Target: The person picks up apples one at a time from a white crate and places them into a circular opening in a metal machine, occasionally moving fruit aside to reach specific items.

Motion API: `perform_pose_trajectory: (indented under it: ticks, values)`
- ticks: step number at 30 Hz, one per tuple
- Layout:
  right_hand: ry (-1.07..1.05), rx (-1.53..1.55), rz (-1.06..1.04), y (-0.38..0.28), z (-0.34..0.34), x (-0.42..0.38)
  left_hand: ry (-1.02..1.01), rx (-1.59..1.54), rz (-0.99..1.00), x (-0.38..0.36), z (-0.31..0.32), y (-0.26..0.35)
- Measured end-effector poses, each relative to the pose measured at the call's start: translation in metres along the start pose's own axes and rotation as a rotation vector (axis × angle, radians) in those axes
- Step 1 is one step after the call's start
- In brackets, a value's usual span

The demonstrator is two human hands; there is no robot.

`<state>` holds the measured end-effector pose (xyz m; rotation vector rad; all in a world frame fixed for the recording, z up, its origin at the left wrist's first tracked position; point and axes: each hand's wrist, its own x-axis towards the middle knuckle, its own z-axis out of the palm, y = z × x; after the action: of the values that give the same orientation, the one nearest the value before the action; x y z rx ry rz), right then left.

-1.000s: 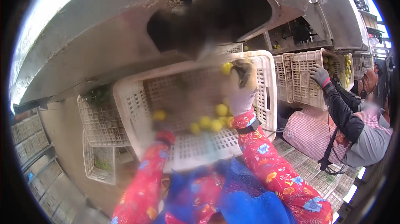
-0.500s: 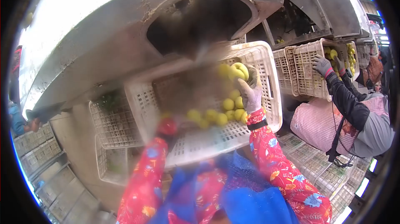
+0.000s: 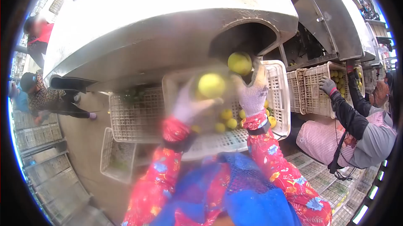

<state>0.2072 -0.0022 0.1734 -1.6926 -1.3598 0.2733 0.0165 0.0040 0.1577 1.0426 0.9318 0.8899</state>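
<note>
My left hand [image 3: 189, 103], in a pale glove, is raised over the crate with its fingers closed around a round yellow-green fruit [image 3: 211, 85]. Beside it, a second yellow-green fruit [image 3: 240, 63] rests in the grip of my gloved right hand [image 3: 253, 93], just under the opening [image 3: 247, 37] of a metal machine. Below both hands stands a white slatted plastic crate [image 3: 280, 86]. Several loose yellow fruits [image 3: 231, 123] lie on its floor. Motion blur softens the left hand and its fruit.
The metal machine's casing [image 3: 168, 24] curves across the front. More crates [image 3: 136, 121] stand on the left. At right, a co-worker's gloved hand [image 3: 328, 85] is at another fruit-filled crate [image 3: 312, 91]. Two people [image 3: 50, 95] are farther left.
My left hand has come up from low in the crate and now holds a fruit. My right hand stays raised with fruit. The view has tilted upward, showing more of the machine.
</note>
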Motion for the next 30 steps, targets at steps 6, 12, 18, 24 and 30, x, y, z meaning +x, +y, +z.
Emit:
perform_pose_trajectory:
  ticks: [6,12,18,24,30]
  values:
    - [-0.234,-0.46,0.118,0.031,0.077,0.08,0.115,0.223,0.228,-0.013,-0.008,0.025]
    - [-0.145,0.308,-0.134,-0.001,0.0,0.041,-0.01,-0.042,0.11,-0.004,-0.015,0.019]
    - [-0.051,0.224,-0.187,-0.04,0.004,-0.033,0.055,0.48,0.268,0.003,0.009,0.006]
    - [0.031,0.075,-0.084,-0.028,0.006,-0.014,-0.063,-0.005,0.205,0.001,0.011,-0.002]
    - [0.03,-0.585,-0.174,0.044,0.076,0.056,0.065,-0.088,-0.044,-0.013,-0.01,0.015]
